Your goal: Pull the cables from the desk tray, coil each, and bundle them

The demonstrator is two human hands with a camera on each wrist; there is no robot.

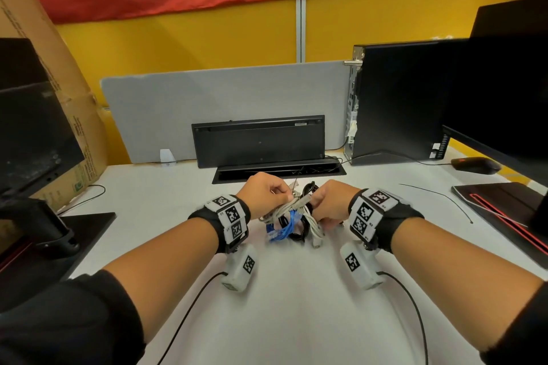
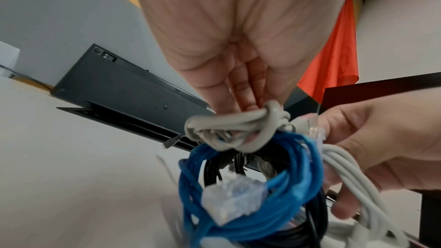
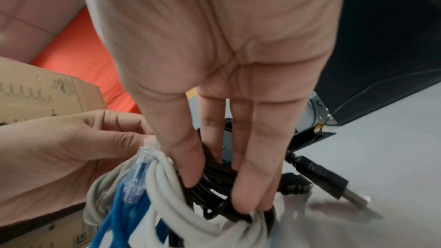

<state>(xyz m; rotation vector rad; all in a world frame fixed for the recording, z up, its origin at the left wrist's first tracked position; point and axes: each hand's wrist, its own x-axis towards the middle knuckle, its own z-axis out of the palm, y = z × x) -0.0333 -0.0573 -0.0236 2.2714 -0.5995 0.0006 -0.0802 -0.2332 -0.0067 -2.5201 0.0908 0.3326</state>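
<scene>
A bundle of coiled cables hangs between both hands just above the white desk [image 1: 296, 290]: a blue network cable [image 1: 283, 228] [image 2: 241, 182] [image 3: 121, 212], a grey cable [image 1: 311, 224] [image 2: 229, 123] [image 3: 167, 182] and a black cable [image 1: 298, 235] [image 3: 214, 178]. My left hand [image 1: 267, 195] [image 2: 241, 74] pinches the grey cable where it wraps across the top of the bundle. My right hand [image 1: 329, 204] [image 3: 226, 154] grips the black and grey coils from the right side. The desk tray [image 1: 278, 170] is a black slot at the back of the desk.
A black keyboard [image 1: 258, 139] leans upright behind the tray. A black computer tower [image 1: 394, 101], a monitor [image 1: 510, 92], a mouse [image 1: 476, 164] and a dark notebook [image 1: 501, 204] stand at the right. A thin black tie [image 1: 441, 197] lies on the desk. A cardboard box [image 1: 59, 83] is at the left.
</scene>
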